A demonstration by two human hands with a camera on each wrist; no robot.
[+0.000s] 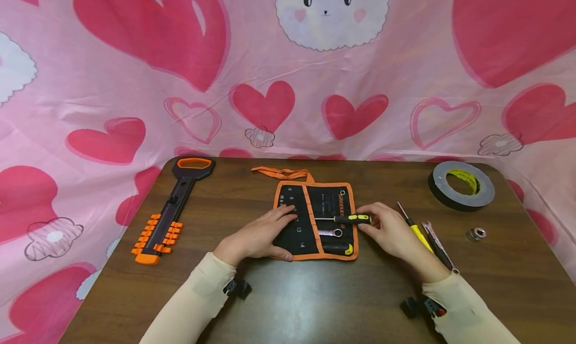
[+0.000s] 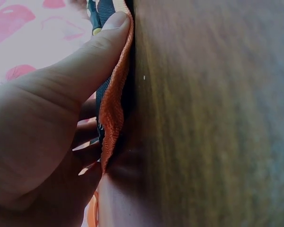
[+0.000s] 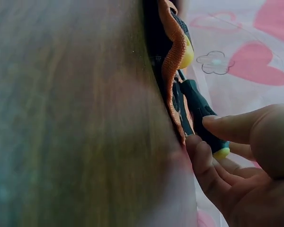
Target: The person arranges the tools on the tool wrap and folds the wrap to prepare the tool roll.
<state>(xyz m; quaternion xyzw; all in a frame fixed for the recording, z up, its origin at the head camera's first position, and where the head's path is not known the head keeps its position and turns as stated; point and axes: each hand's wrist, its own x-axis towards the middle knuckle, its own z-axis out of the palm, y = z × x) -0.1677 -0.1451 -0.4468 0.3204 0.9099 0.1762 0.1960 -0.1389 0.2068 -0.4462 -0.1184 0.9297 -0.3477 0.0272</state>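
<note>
The right grip (image 1: pixel 382 229) (a bare hand, like the other) is pinching the end of a screwdriver (image 1: pixel 353 219) between thumb and fingers. From that grip, the screwdriver points to 9 o'clock, its thin metal rod reaching the slanted orange edge on a black pouch (image 1: pixel 326 196). I can't tell how far the tip goes in. The left grip (image 1: pixel 261 231) is loose, its fingers laid on the pouch's numbered side; from there, the screwdriver is at 3 o'clock. Just below the screwdriver, toward 7 o'clock, a shiny wrench (image 1: pixel 330 233) sits in the pouch. On the brown tabletop (image 1: pixel 234 199), a fat roll of tape (image 1: pixel 483 194) is at 2 o'clock from the right grip, and a small metal socket (image 1: pixel 477 234) is at 3.
</note>
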